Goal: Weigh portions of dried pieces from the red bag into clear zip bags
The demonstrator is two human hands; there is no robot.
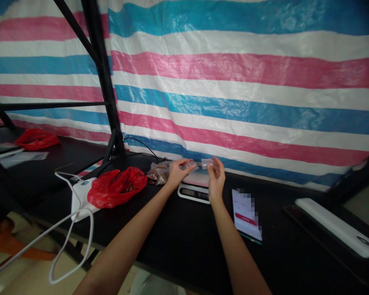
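Above a white digital scale point(193, 193), both of my hands are raised with their fingers pinched. My left hand point(178, 173) grips a small clear plastic bag point(192, 165), partly covered by the fingers. Between the thumb and fingers of my right hand point(217, 179) is another small clear plastic bag point(206, 163). The scale's flat top lies below and between the hands, its display facing me. Just left of my left hand sits a clear bag of brown pieces point(160, 172). An open red plastic bag point(119, 189) with brown bits inside lies farther left.
A lit phone point(246, 215) lies right of the scale. Farther right is a long white device point(335, 225). A white appliance point(81, 194) with a looped white cable point(90, 229) is at the left, near a black metal post point(103, 78). Striped sheeting point(233, 69) hangs behind.
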